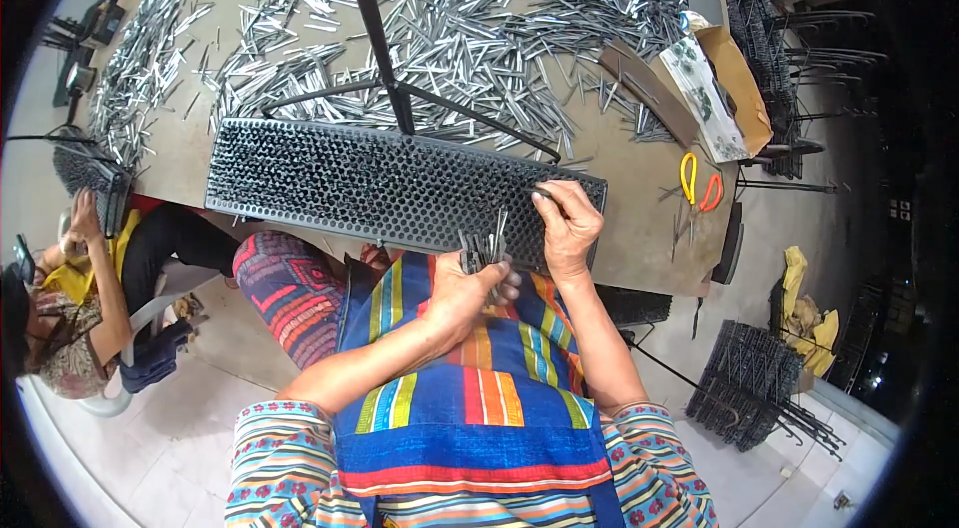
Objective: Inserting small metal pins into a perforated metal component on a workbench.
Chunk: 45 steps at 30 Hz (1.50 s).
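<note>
In front of me, at the table's near edge, lies a long black rack (400, 190) full of small round holes. Dark pieces fill many holes toward its left, while those at the right look bare. My left hand (470, 288) is closed around a bunch of thin metal strips (484, 250), their ends sticking up past the fingers. Over the rack's right end, my right hand (569, 223) pinches with thumb and forefinger at a small dark piece. Its shape is too small to make out.
Loose metal strips (420, 38) cover much of the table (639, 198). Yellow- and red-handled scissors (691, 193) and an open carton (734, 93) sit right. A black rod (375, 18) rises behind the rack. Stacked racks (744, 383) stand lower right. Another person (85, 298) works at far left.
</note>
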### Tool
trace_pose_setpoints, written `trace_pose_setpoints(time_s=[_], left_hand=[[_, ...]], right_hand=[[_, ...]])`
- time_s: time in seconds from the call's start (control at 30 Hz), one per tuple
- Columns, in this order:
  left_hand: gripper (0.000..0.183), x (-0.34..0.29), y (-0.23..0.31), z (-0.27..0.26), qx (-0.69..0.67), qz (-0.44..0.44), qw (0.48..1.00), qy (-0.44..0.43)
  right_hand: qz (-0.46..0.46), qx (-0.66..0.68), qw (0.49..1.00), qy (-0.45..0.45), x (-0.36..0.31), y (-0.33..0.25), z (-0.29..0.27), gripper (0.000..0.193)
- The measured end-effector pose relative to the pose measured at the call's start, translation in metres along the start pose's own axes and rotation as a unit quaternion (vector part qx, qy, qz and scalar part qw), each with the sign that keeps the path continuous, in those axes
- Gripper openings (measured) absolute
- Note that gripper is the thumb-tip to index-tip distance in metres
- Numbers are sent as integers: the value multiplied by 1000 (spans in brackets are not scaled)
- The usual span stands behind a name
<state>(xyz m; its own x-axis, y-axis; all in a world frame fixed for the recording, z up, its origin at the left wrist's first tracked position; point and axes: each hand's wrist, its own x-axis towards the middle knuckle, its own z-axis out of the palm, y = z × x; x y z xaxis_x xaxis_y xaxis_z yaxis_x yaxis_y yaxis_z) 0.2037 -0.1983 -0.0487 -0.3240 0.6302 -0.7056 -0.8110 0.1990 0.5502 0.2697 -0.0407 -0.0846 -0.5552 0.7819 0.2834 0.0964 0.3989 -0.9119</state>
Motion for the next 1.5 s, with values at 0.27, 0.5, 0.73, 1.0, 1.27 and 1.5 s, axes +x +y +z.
trace_pose_setpoints(time_s=[0.27, 0.5, 0.73, 1.0, 1.27, 1.5], left_hand=[[6, 1, -3, -2, 19, 7, 1000, -4], [7, 2, -7, -7, 24, 0, 1000, 0], [6, 3, -8, -13, 24, 14, 999, -15], [6, -2, -9, -13, 29, 5, 999, -40], [8, 2, -11, -13, 62, -20, 994, -88], [9, 2, -12, -12, 101, -63, 987, -109]], right_hand=[[-13, -67, 998, 6, -4, 2, 10, 12], [-7, -88, 996, 20, 2, -3, 9, 13], [-104, -179, 973, -103, 16, -13, 3, 12], [136, -4, 974, -181, 1, -24, -9, 18], [222, 225, 923, -220, -15, -33, -16, 11], [221, 248, 941, 64, -13, -12, -17, 12]])
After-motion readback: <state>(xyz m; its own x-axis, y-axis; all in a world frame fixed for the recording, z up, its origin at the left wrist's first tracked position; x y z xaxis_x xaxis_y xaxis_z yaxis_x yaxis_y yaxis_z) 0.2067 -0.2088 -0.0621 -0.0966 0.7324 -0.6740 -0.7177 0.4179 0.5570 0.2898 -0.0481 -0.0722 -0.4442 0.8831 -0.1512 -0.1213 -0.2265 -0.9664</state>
